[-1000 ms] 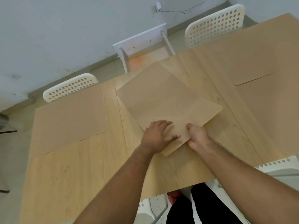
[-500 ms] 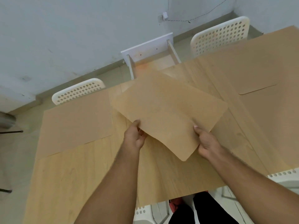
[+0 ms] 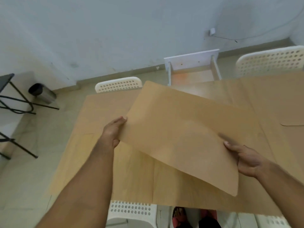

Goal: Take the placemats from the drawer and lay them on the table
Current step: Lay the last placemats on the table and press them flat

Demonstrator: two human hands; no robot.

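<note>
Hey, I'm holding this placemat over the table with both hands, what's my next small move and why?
Probably lower the placemat flat onto the bare near stretch of table: left hand and right hand hold it lifted and tilted, while the left mat and right mat already lie at the far side.

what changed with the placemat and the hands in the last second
The placemat, flat on the table a second ago, has been lifted clear and now sags in the air. The left hand moved out to grip its left edge and the right hand its right edge. The far-left placemat, the far-right placemat and the open drawer stayed put.
</note>
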